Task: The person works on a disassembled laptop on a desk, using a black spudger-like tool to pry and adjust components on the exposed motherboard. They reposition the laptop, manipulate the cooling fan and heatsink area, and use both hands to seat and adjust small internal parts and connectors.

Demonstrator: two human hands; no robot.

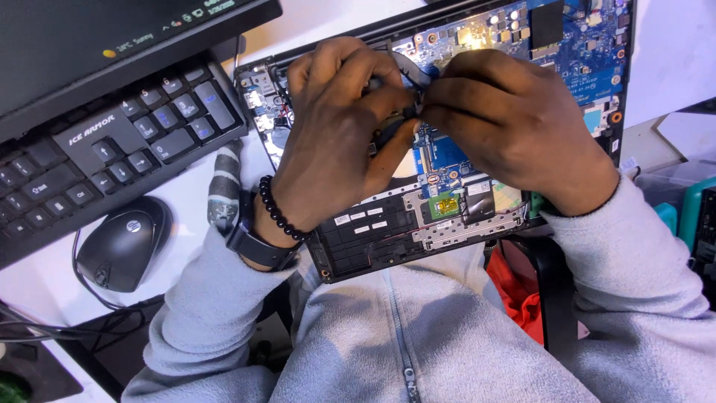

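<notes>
A white desk [224,175] carries the work, with a black keyboard [112,142] and the lower edge of a monitor [112,37] along its far left, and a black mouse [123,242] near the left front edge. At the right edge stand a clear plastic box [671,179] and something teal [690,213] that is cut off by the frame.

An opened laptop [447,201] lies across the desk's front edge, its bottom cover off, overhanging toward the person's grey-sleeved lap. The blue board [574,45] fills its far half; black plastic and a small green part sit nearer the front.

Both hands meet over the middle of the laptop. The left hand [335,142], with a bead bracelet [280,213] and a dark watch [257,246] at the wrist, is curled, its thumb and fingertips pressed together on a small dark part where the hands touch. The right hand [514,127] is likewise closed in a pinch at the same spot. What they grip is mostly hidden; it looks like a thin cable or connector, but I cannot tell which.

Judging from this, fine work on a small part is in hand. It would go best with a light, steady pinch, wrists resting on the laptop frame, pulling straight along the part's own line rather than twisting, and with the fingers kept off the bare board around it.
</notes>
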